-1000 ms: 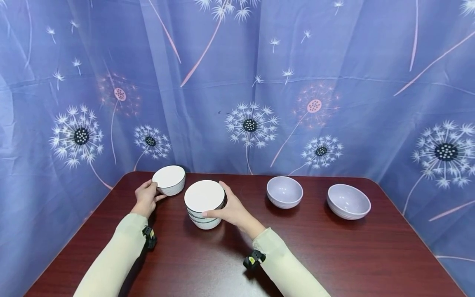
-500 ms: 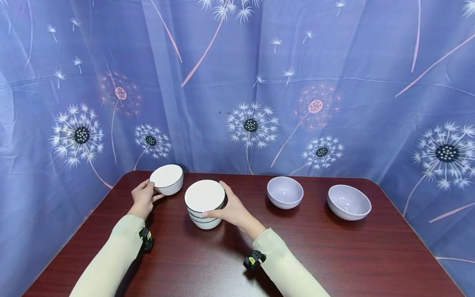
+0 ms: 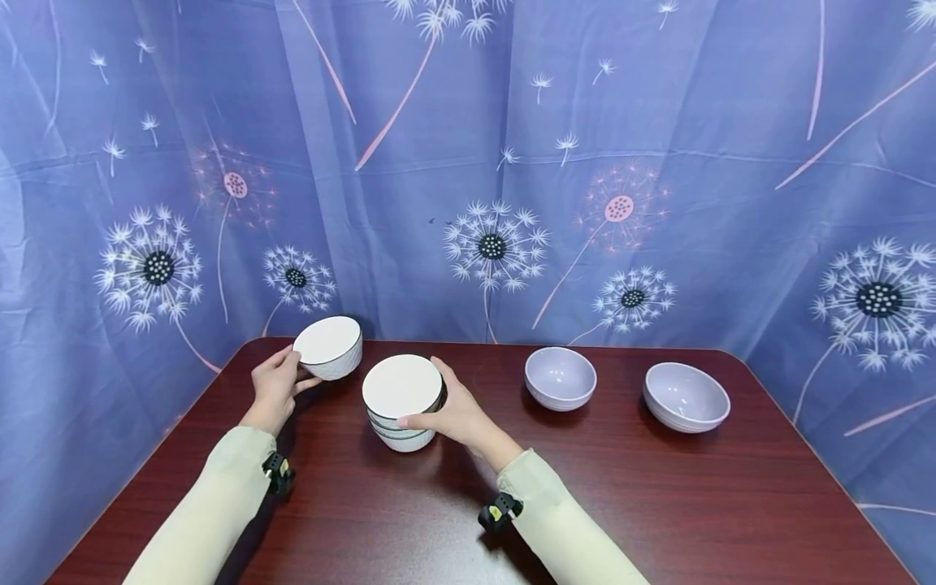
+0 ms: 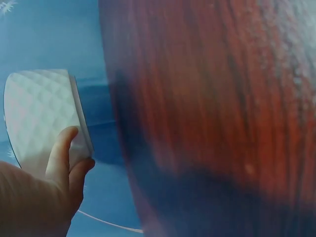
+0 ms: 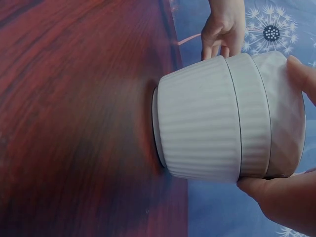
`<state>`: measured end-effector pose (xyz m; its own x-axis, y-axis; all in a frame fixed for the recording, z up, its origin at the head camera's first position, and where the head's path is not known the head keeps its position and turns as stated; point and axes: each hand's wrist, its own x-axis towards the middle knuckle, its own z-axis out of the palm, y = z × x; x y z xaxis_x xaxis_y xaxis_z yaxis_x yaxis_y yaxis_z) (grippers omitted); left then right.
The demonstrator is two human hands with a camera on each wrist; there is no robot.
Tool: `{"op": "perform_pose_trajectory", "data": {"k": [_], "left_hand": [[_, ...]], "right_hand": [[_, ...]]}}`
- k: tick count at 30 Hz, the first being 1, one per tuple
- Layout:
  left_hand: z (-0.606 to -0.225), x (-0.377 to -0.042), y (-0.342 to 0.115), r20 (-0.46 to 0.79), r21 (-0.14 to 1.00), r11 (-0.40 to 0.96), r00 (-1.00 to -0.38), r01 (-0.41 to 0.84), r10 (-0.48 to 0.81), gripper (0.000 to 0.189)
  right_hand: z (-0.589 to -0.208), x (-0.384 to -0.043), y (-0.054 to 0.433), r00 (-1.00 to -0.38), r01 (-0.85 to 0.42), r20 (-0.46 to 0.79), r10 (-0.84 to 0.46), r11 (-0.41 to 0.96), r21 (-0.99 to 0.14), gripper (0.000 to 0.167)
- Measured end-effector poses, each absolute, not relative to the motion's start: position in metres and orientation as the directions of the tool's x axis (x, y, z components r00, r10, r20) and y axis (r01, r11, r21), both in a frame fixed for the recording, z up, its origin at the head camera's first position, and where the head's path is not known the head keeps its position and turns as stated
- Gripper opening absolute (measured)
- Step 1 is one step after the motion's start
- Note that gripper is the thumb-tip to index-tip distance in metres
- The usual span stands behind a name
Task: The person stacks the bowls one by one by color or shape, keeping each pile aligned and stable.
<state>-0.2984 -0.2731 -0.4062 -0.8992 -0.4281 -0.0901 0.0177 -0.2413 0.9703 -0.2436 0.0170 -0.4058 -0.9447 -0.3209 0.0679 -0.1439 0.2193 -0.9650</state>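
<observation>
Gripping a white bowl (image 3: 327,349) by its side with the left hand (image 3: 274,390), apparently above the far left of the table (image 3: 658,504); clasping the bowl stack (image 3: 402,396), near the top, with the right hand (image 3: 457,416). Probably stiff, smooth, fairly heavy, breakable; best held by the textured wall below the rim.

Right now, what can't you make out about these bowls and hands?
Head view: insides of the lower white, round, dark-rimmed bowls, hidden by the top bowl.
Left wrist view: inside of the held white, round, diamond-patterned bowl, hidden by its wall.
Right wrist view: part of the right hand, cut off by the edge.
</observation>
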Motion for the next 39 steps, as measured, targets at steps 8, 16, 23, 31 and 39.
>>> {"op": "perform_pose_trajectory", "data": {"k": [8, 16, 23, 31, 39], "left_hand": [[-0.387, -0.291, -0.264, -0.053, 0.969, -0.243, -0.933, 0.038, -0.356, 0.047], [-0.369, -0.283, -0.253, -0.042, 0.965, -0.261, -0.953, 0.039, -0.299, 0.046], [-0.356, -0.279, -0.243, 0.002, 0.964, -0.258, -0.972, 0.065, -0.236, 0.045], [-0.345, -0.268, -0.232, 0.030, 0.971, -0.231, -0.987, 0.065, -0.156, 0.047], [-0.341, -0.261, -0.223, 0.034, 0.971, -0.233, -0.995, 0.055, -0.092, 0.047]], "right_hand": [[-0.406, -0.245, 0.017, -0.944, -0.150, 0.078, -0.321, 0.205, -0.967, 0.108], [-0.398, -0.242, 0.018, -0.940, -0.151, 0.078, -0.331, 0.201, -0.968, 0.106], [-0.405, -0.246, 0.017, -0.942, -0.155, 0.082, -0.326, 0.204, -0.967, 0.108], [-0.407, -0.246, 0.017, -0.941, -0.148, 0.080, -0.330, 0.187, -0.971, 0.108], [-0.407, -0.246, 0.017, -0.941, -0.137, 0.065, -0.331, 0.198, -0.971, 0.108]]}}
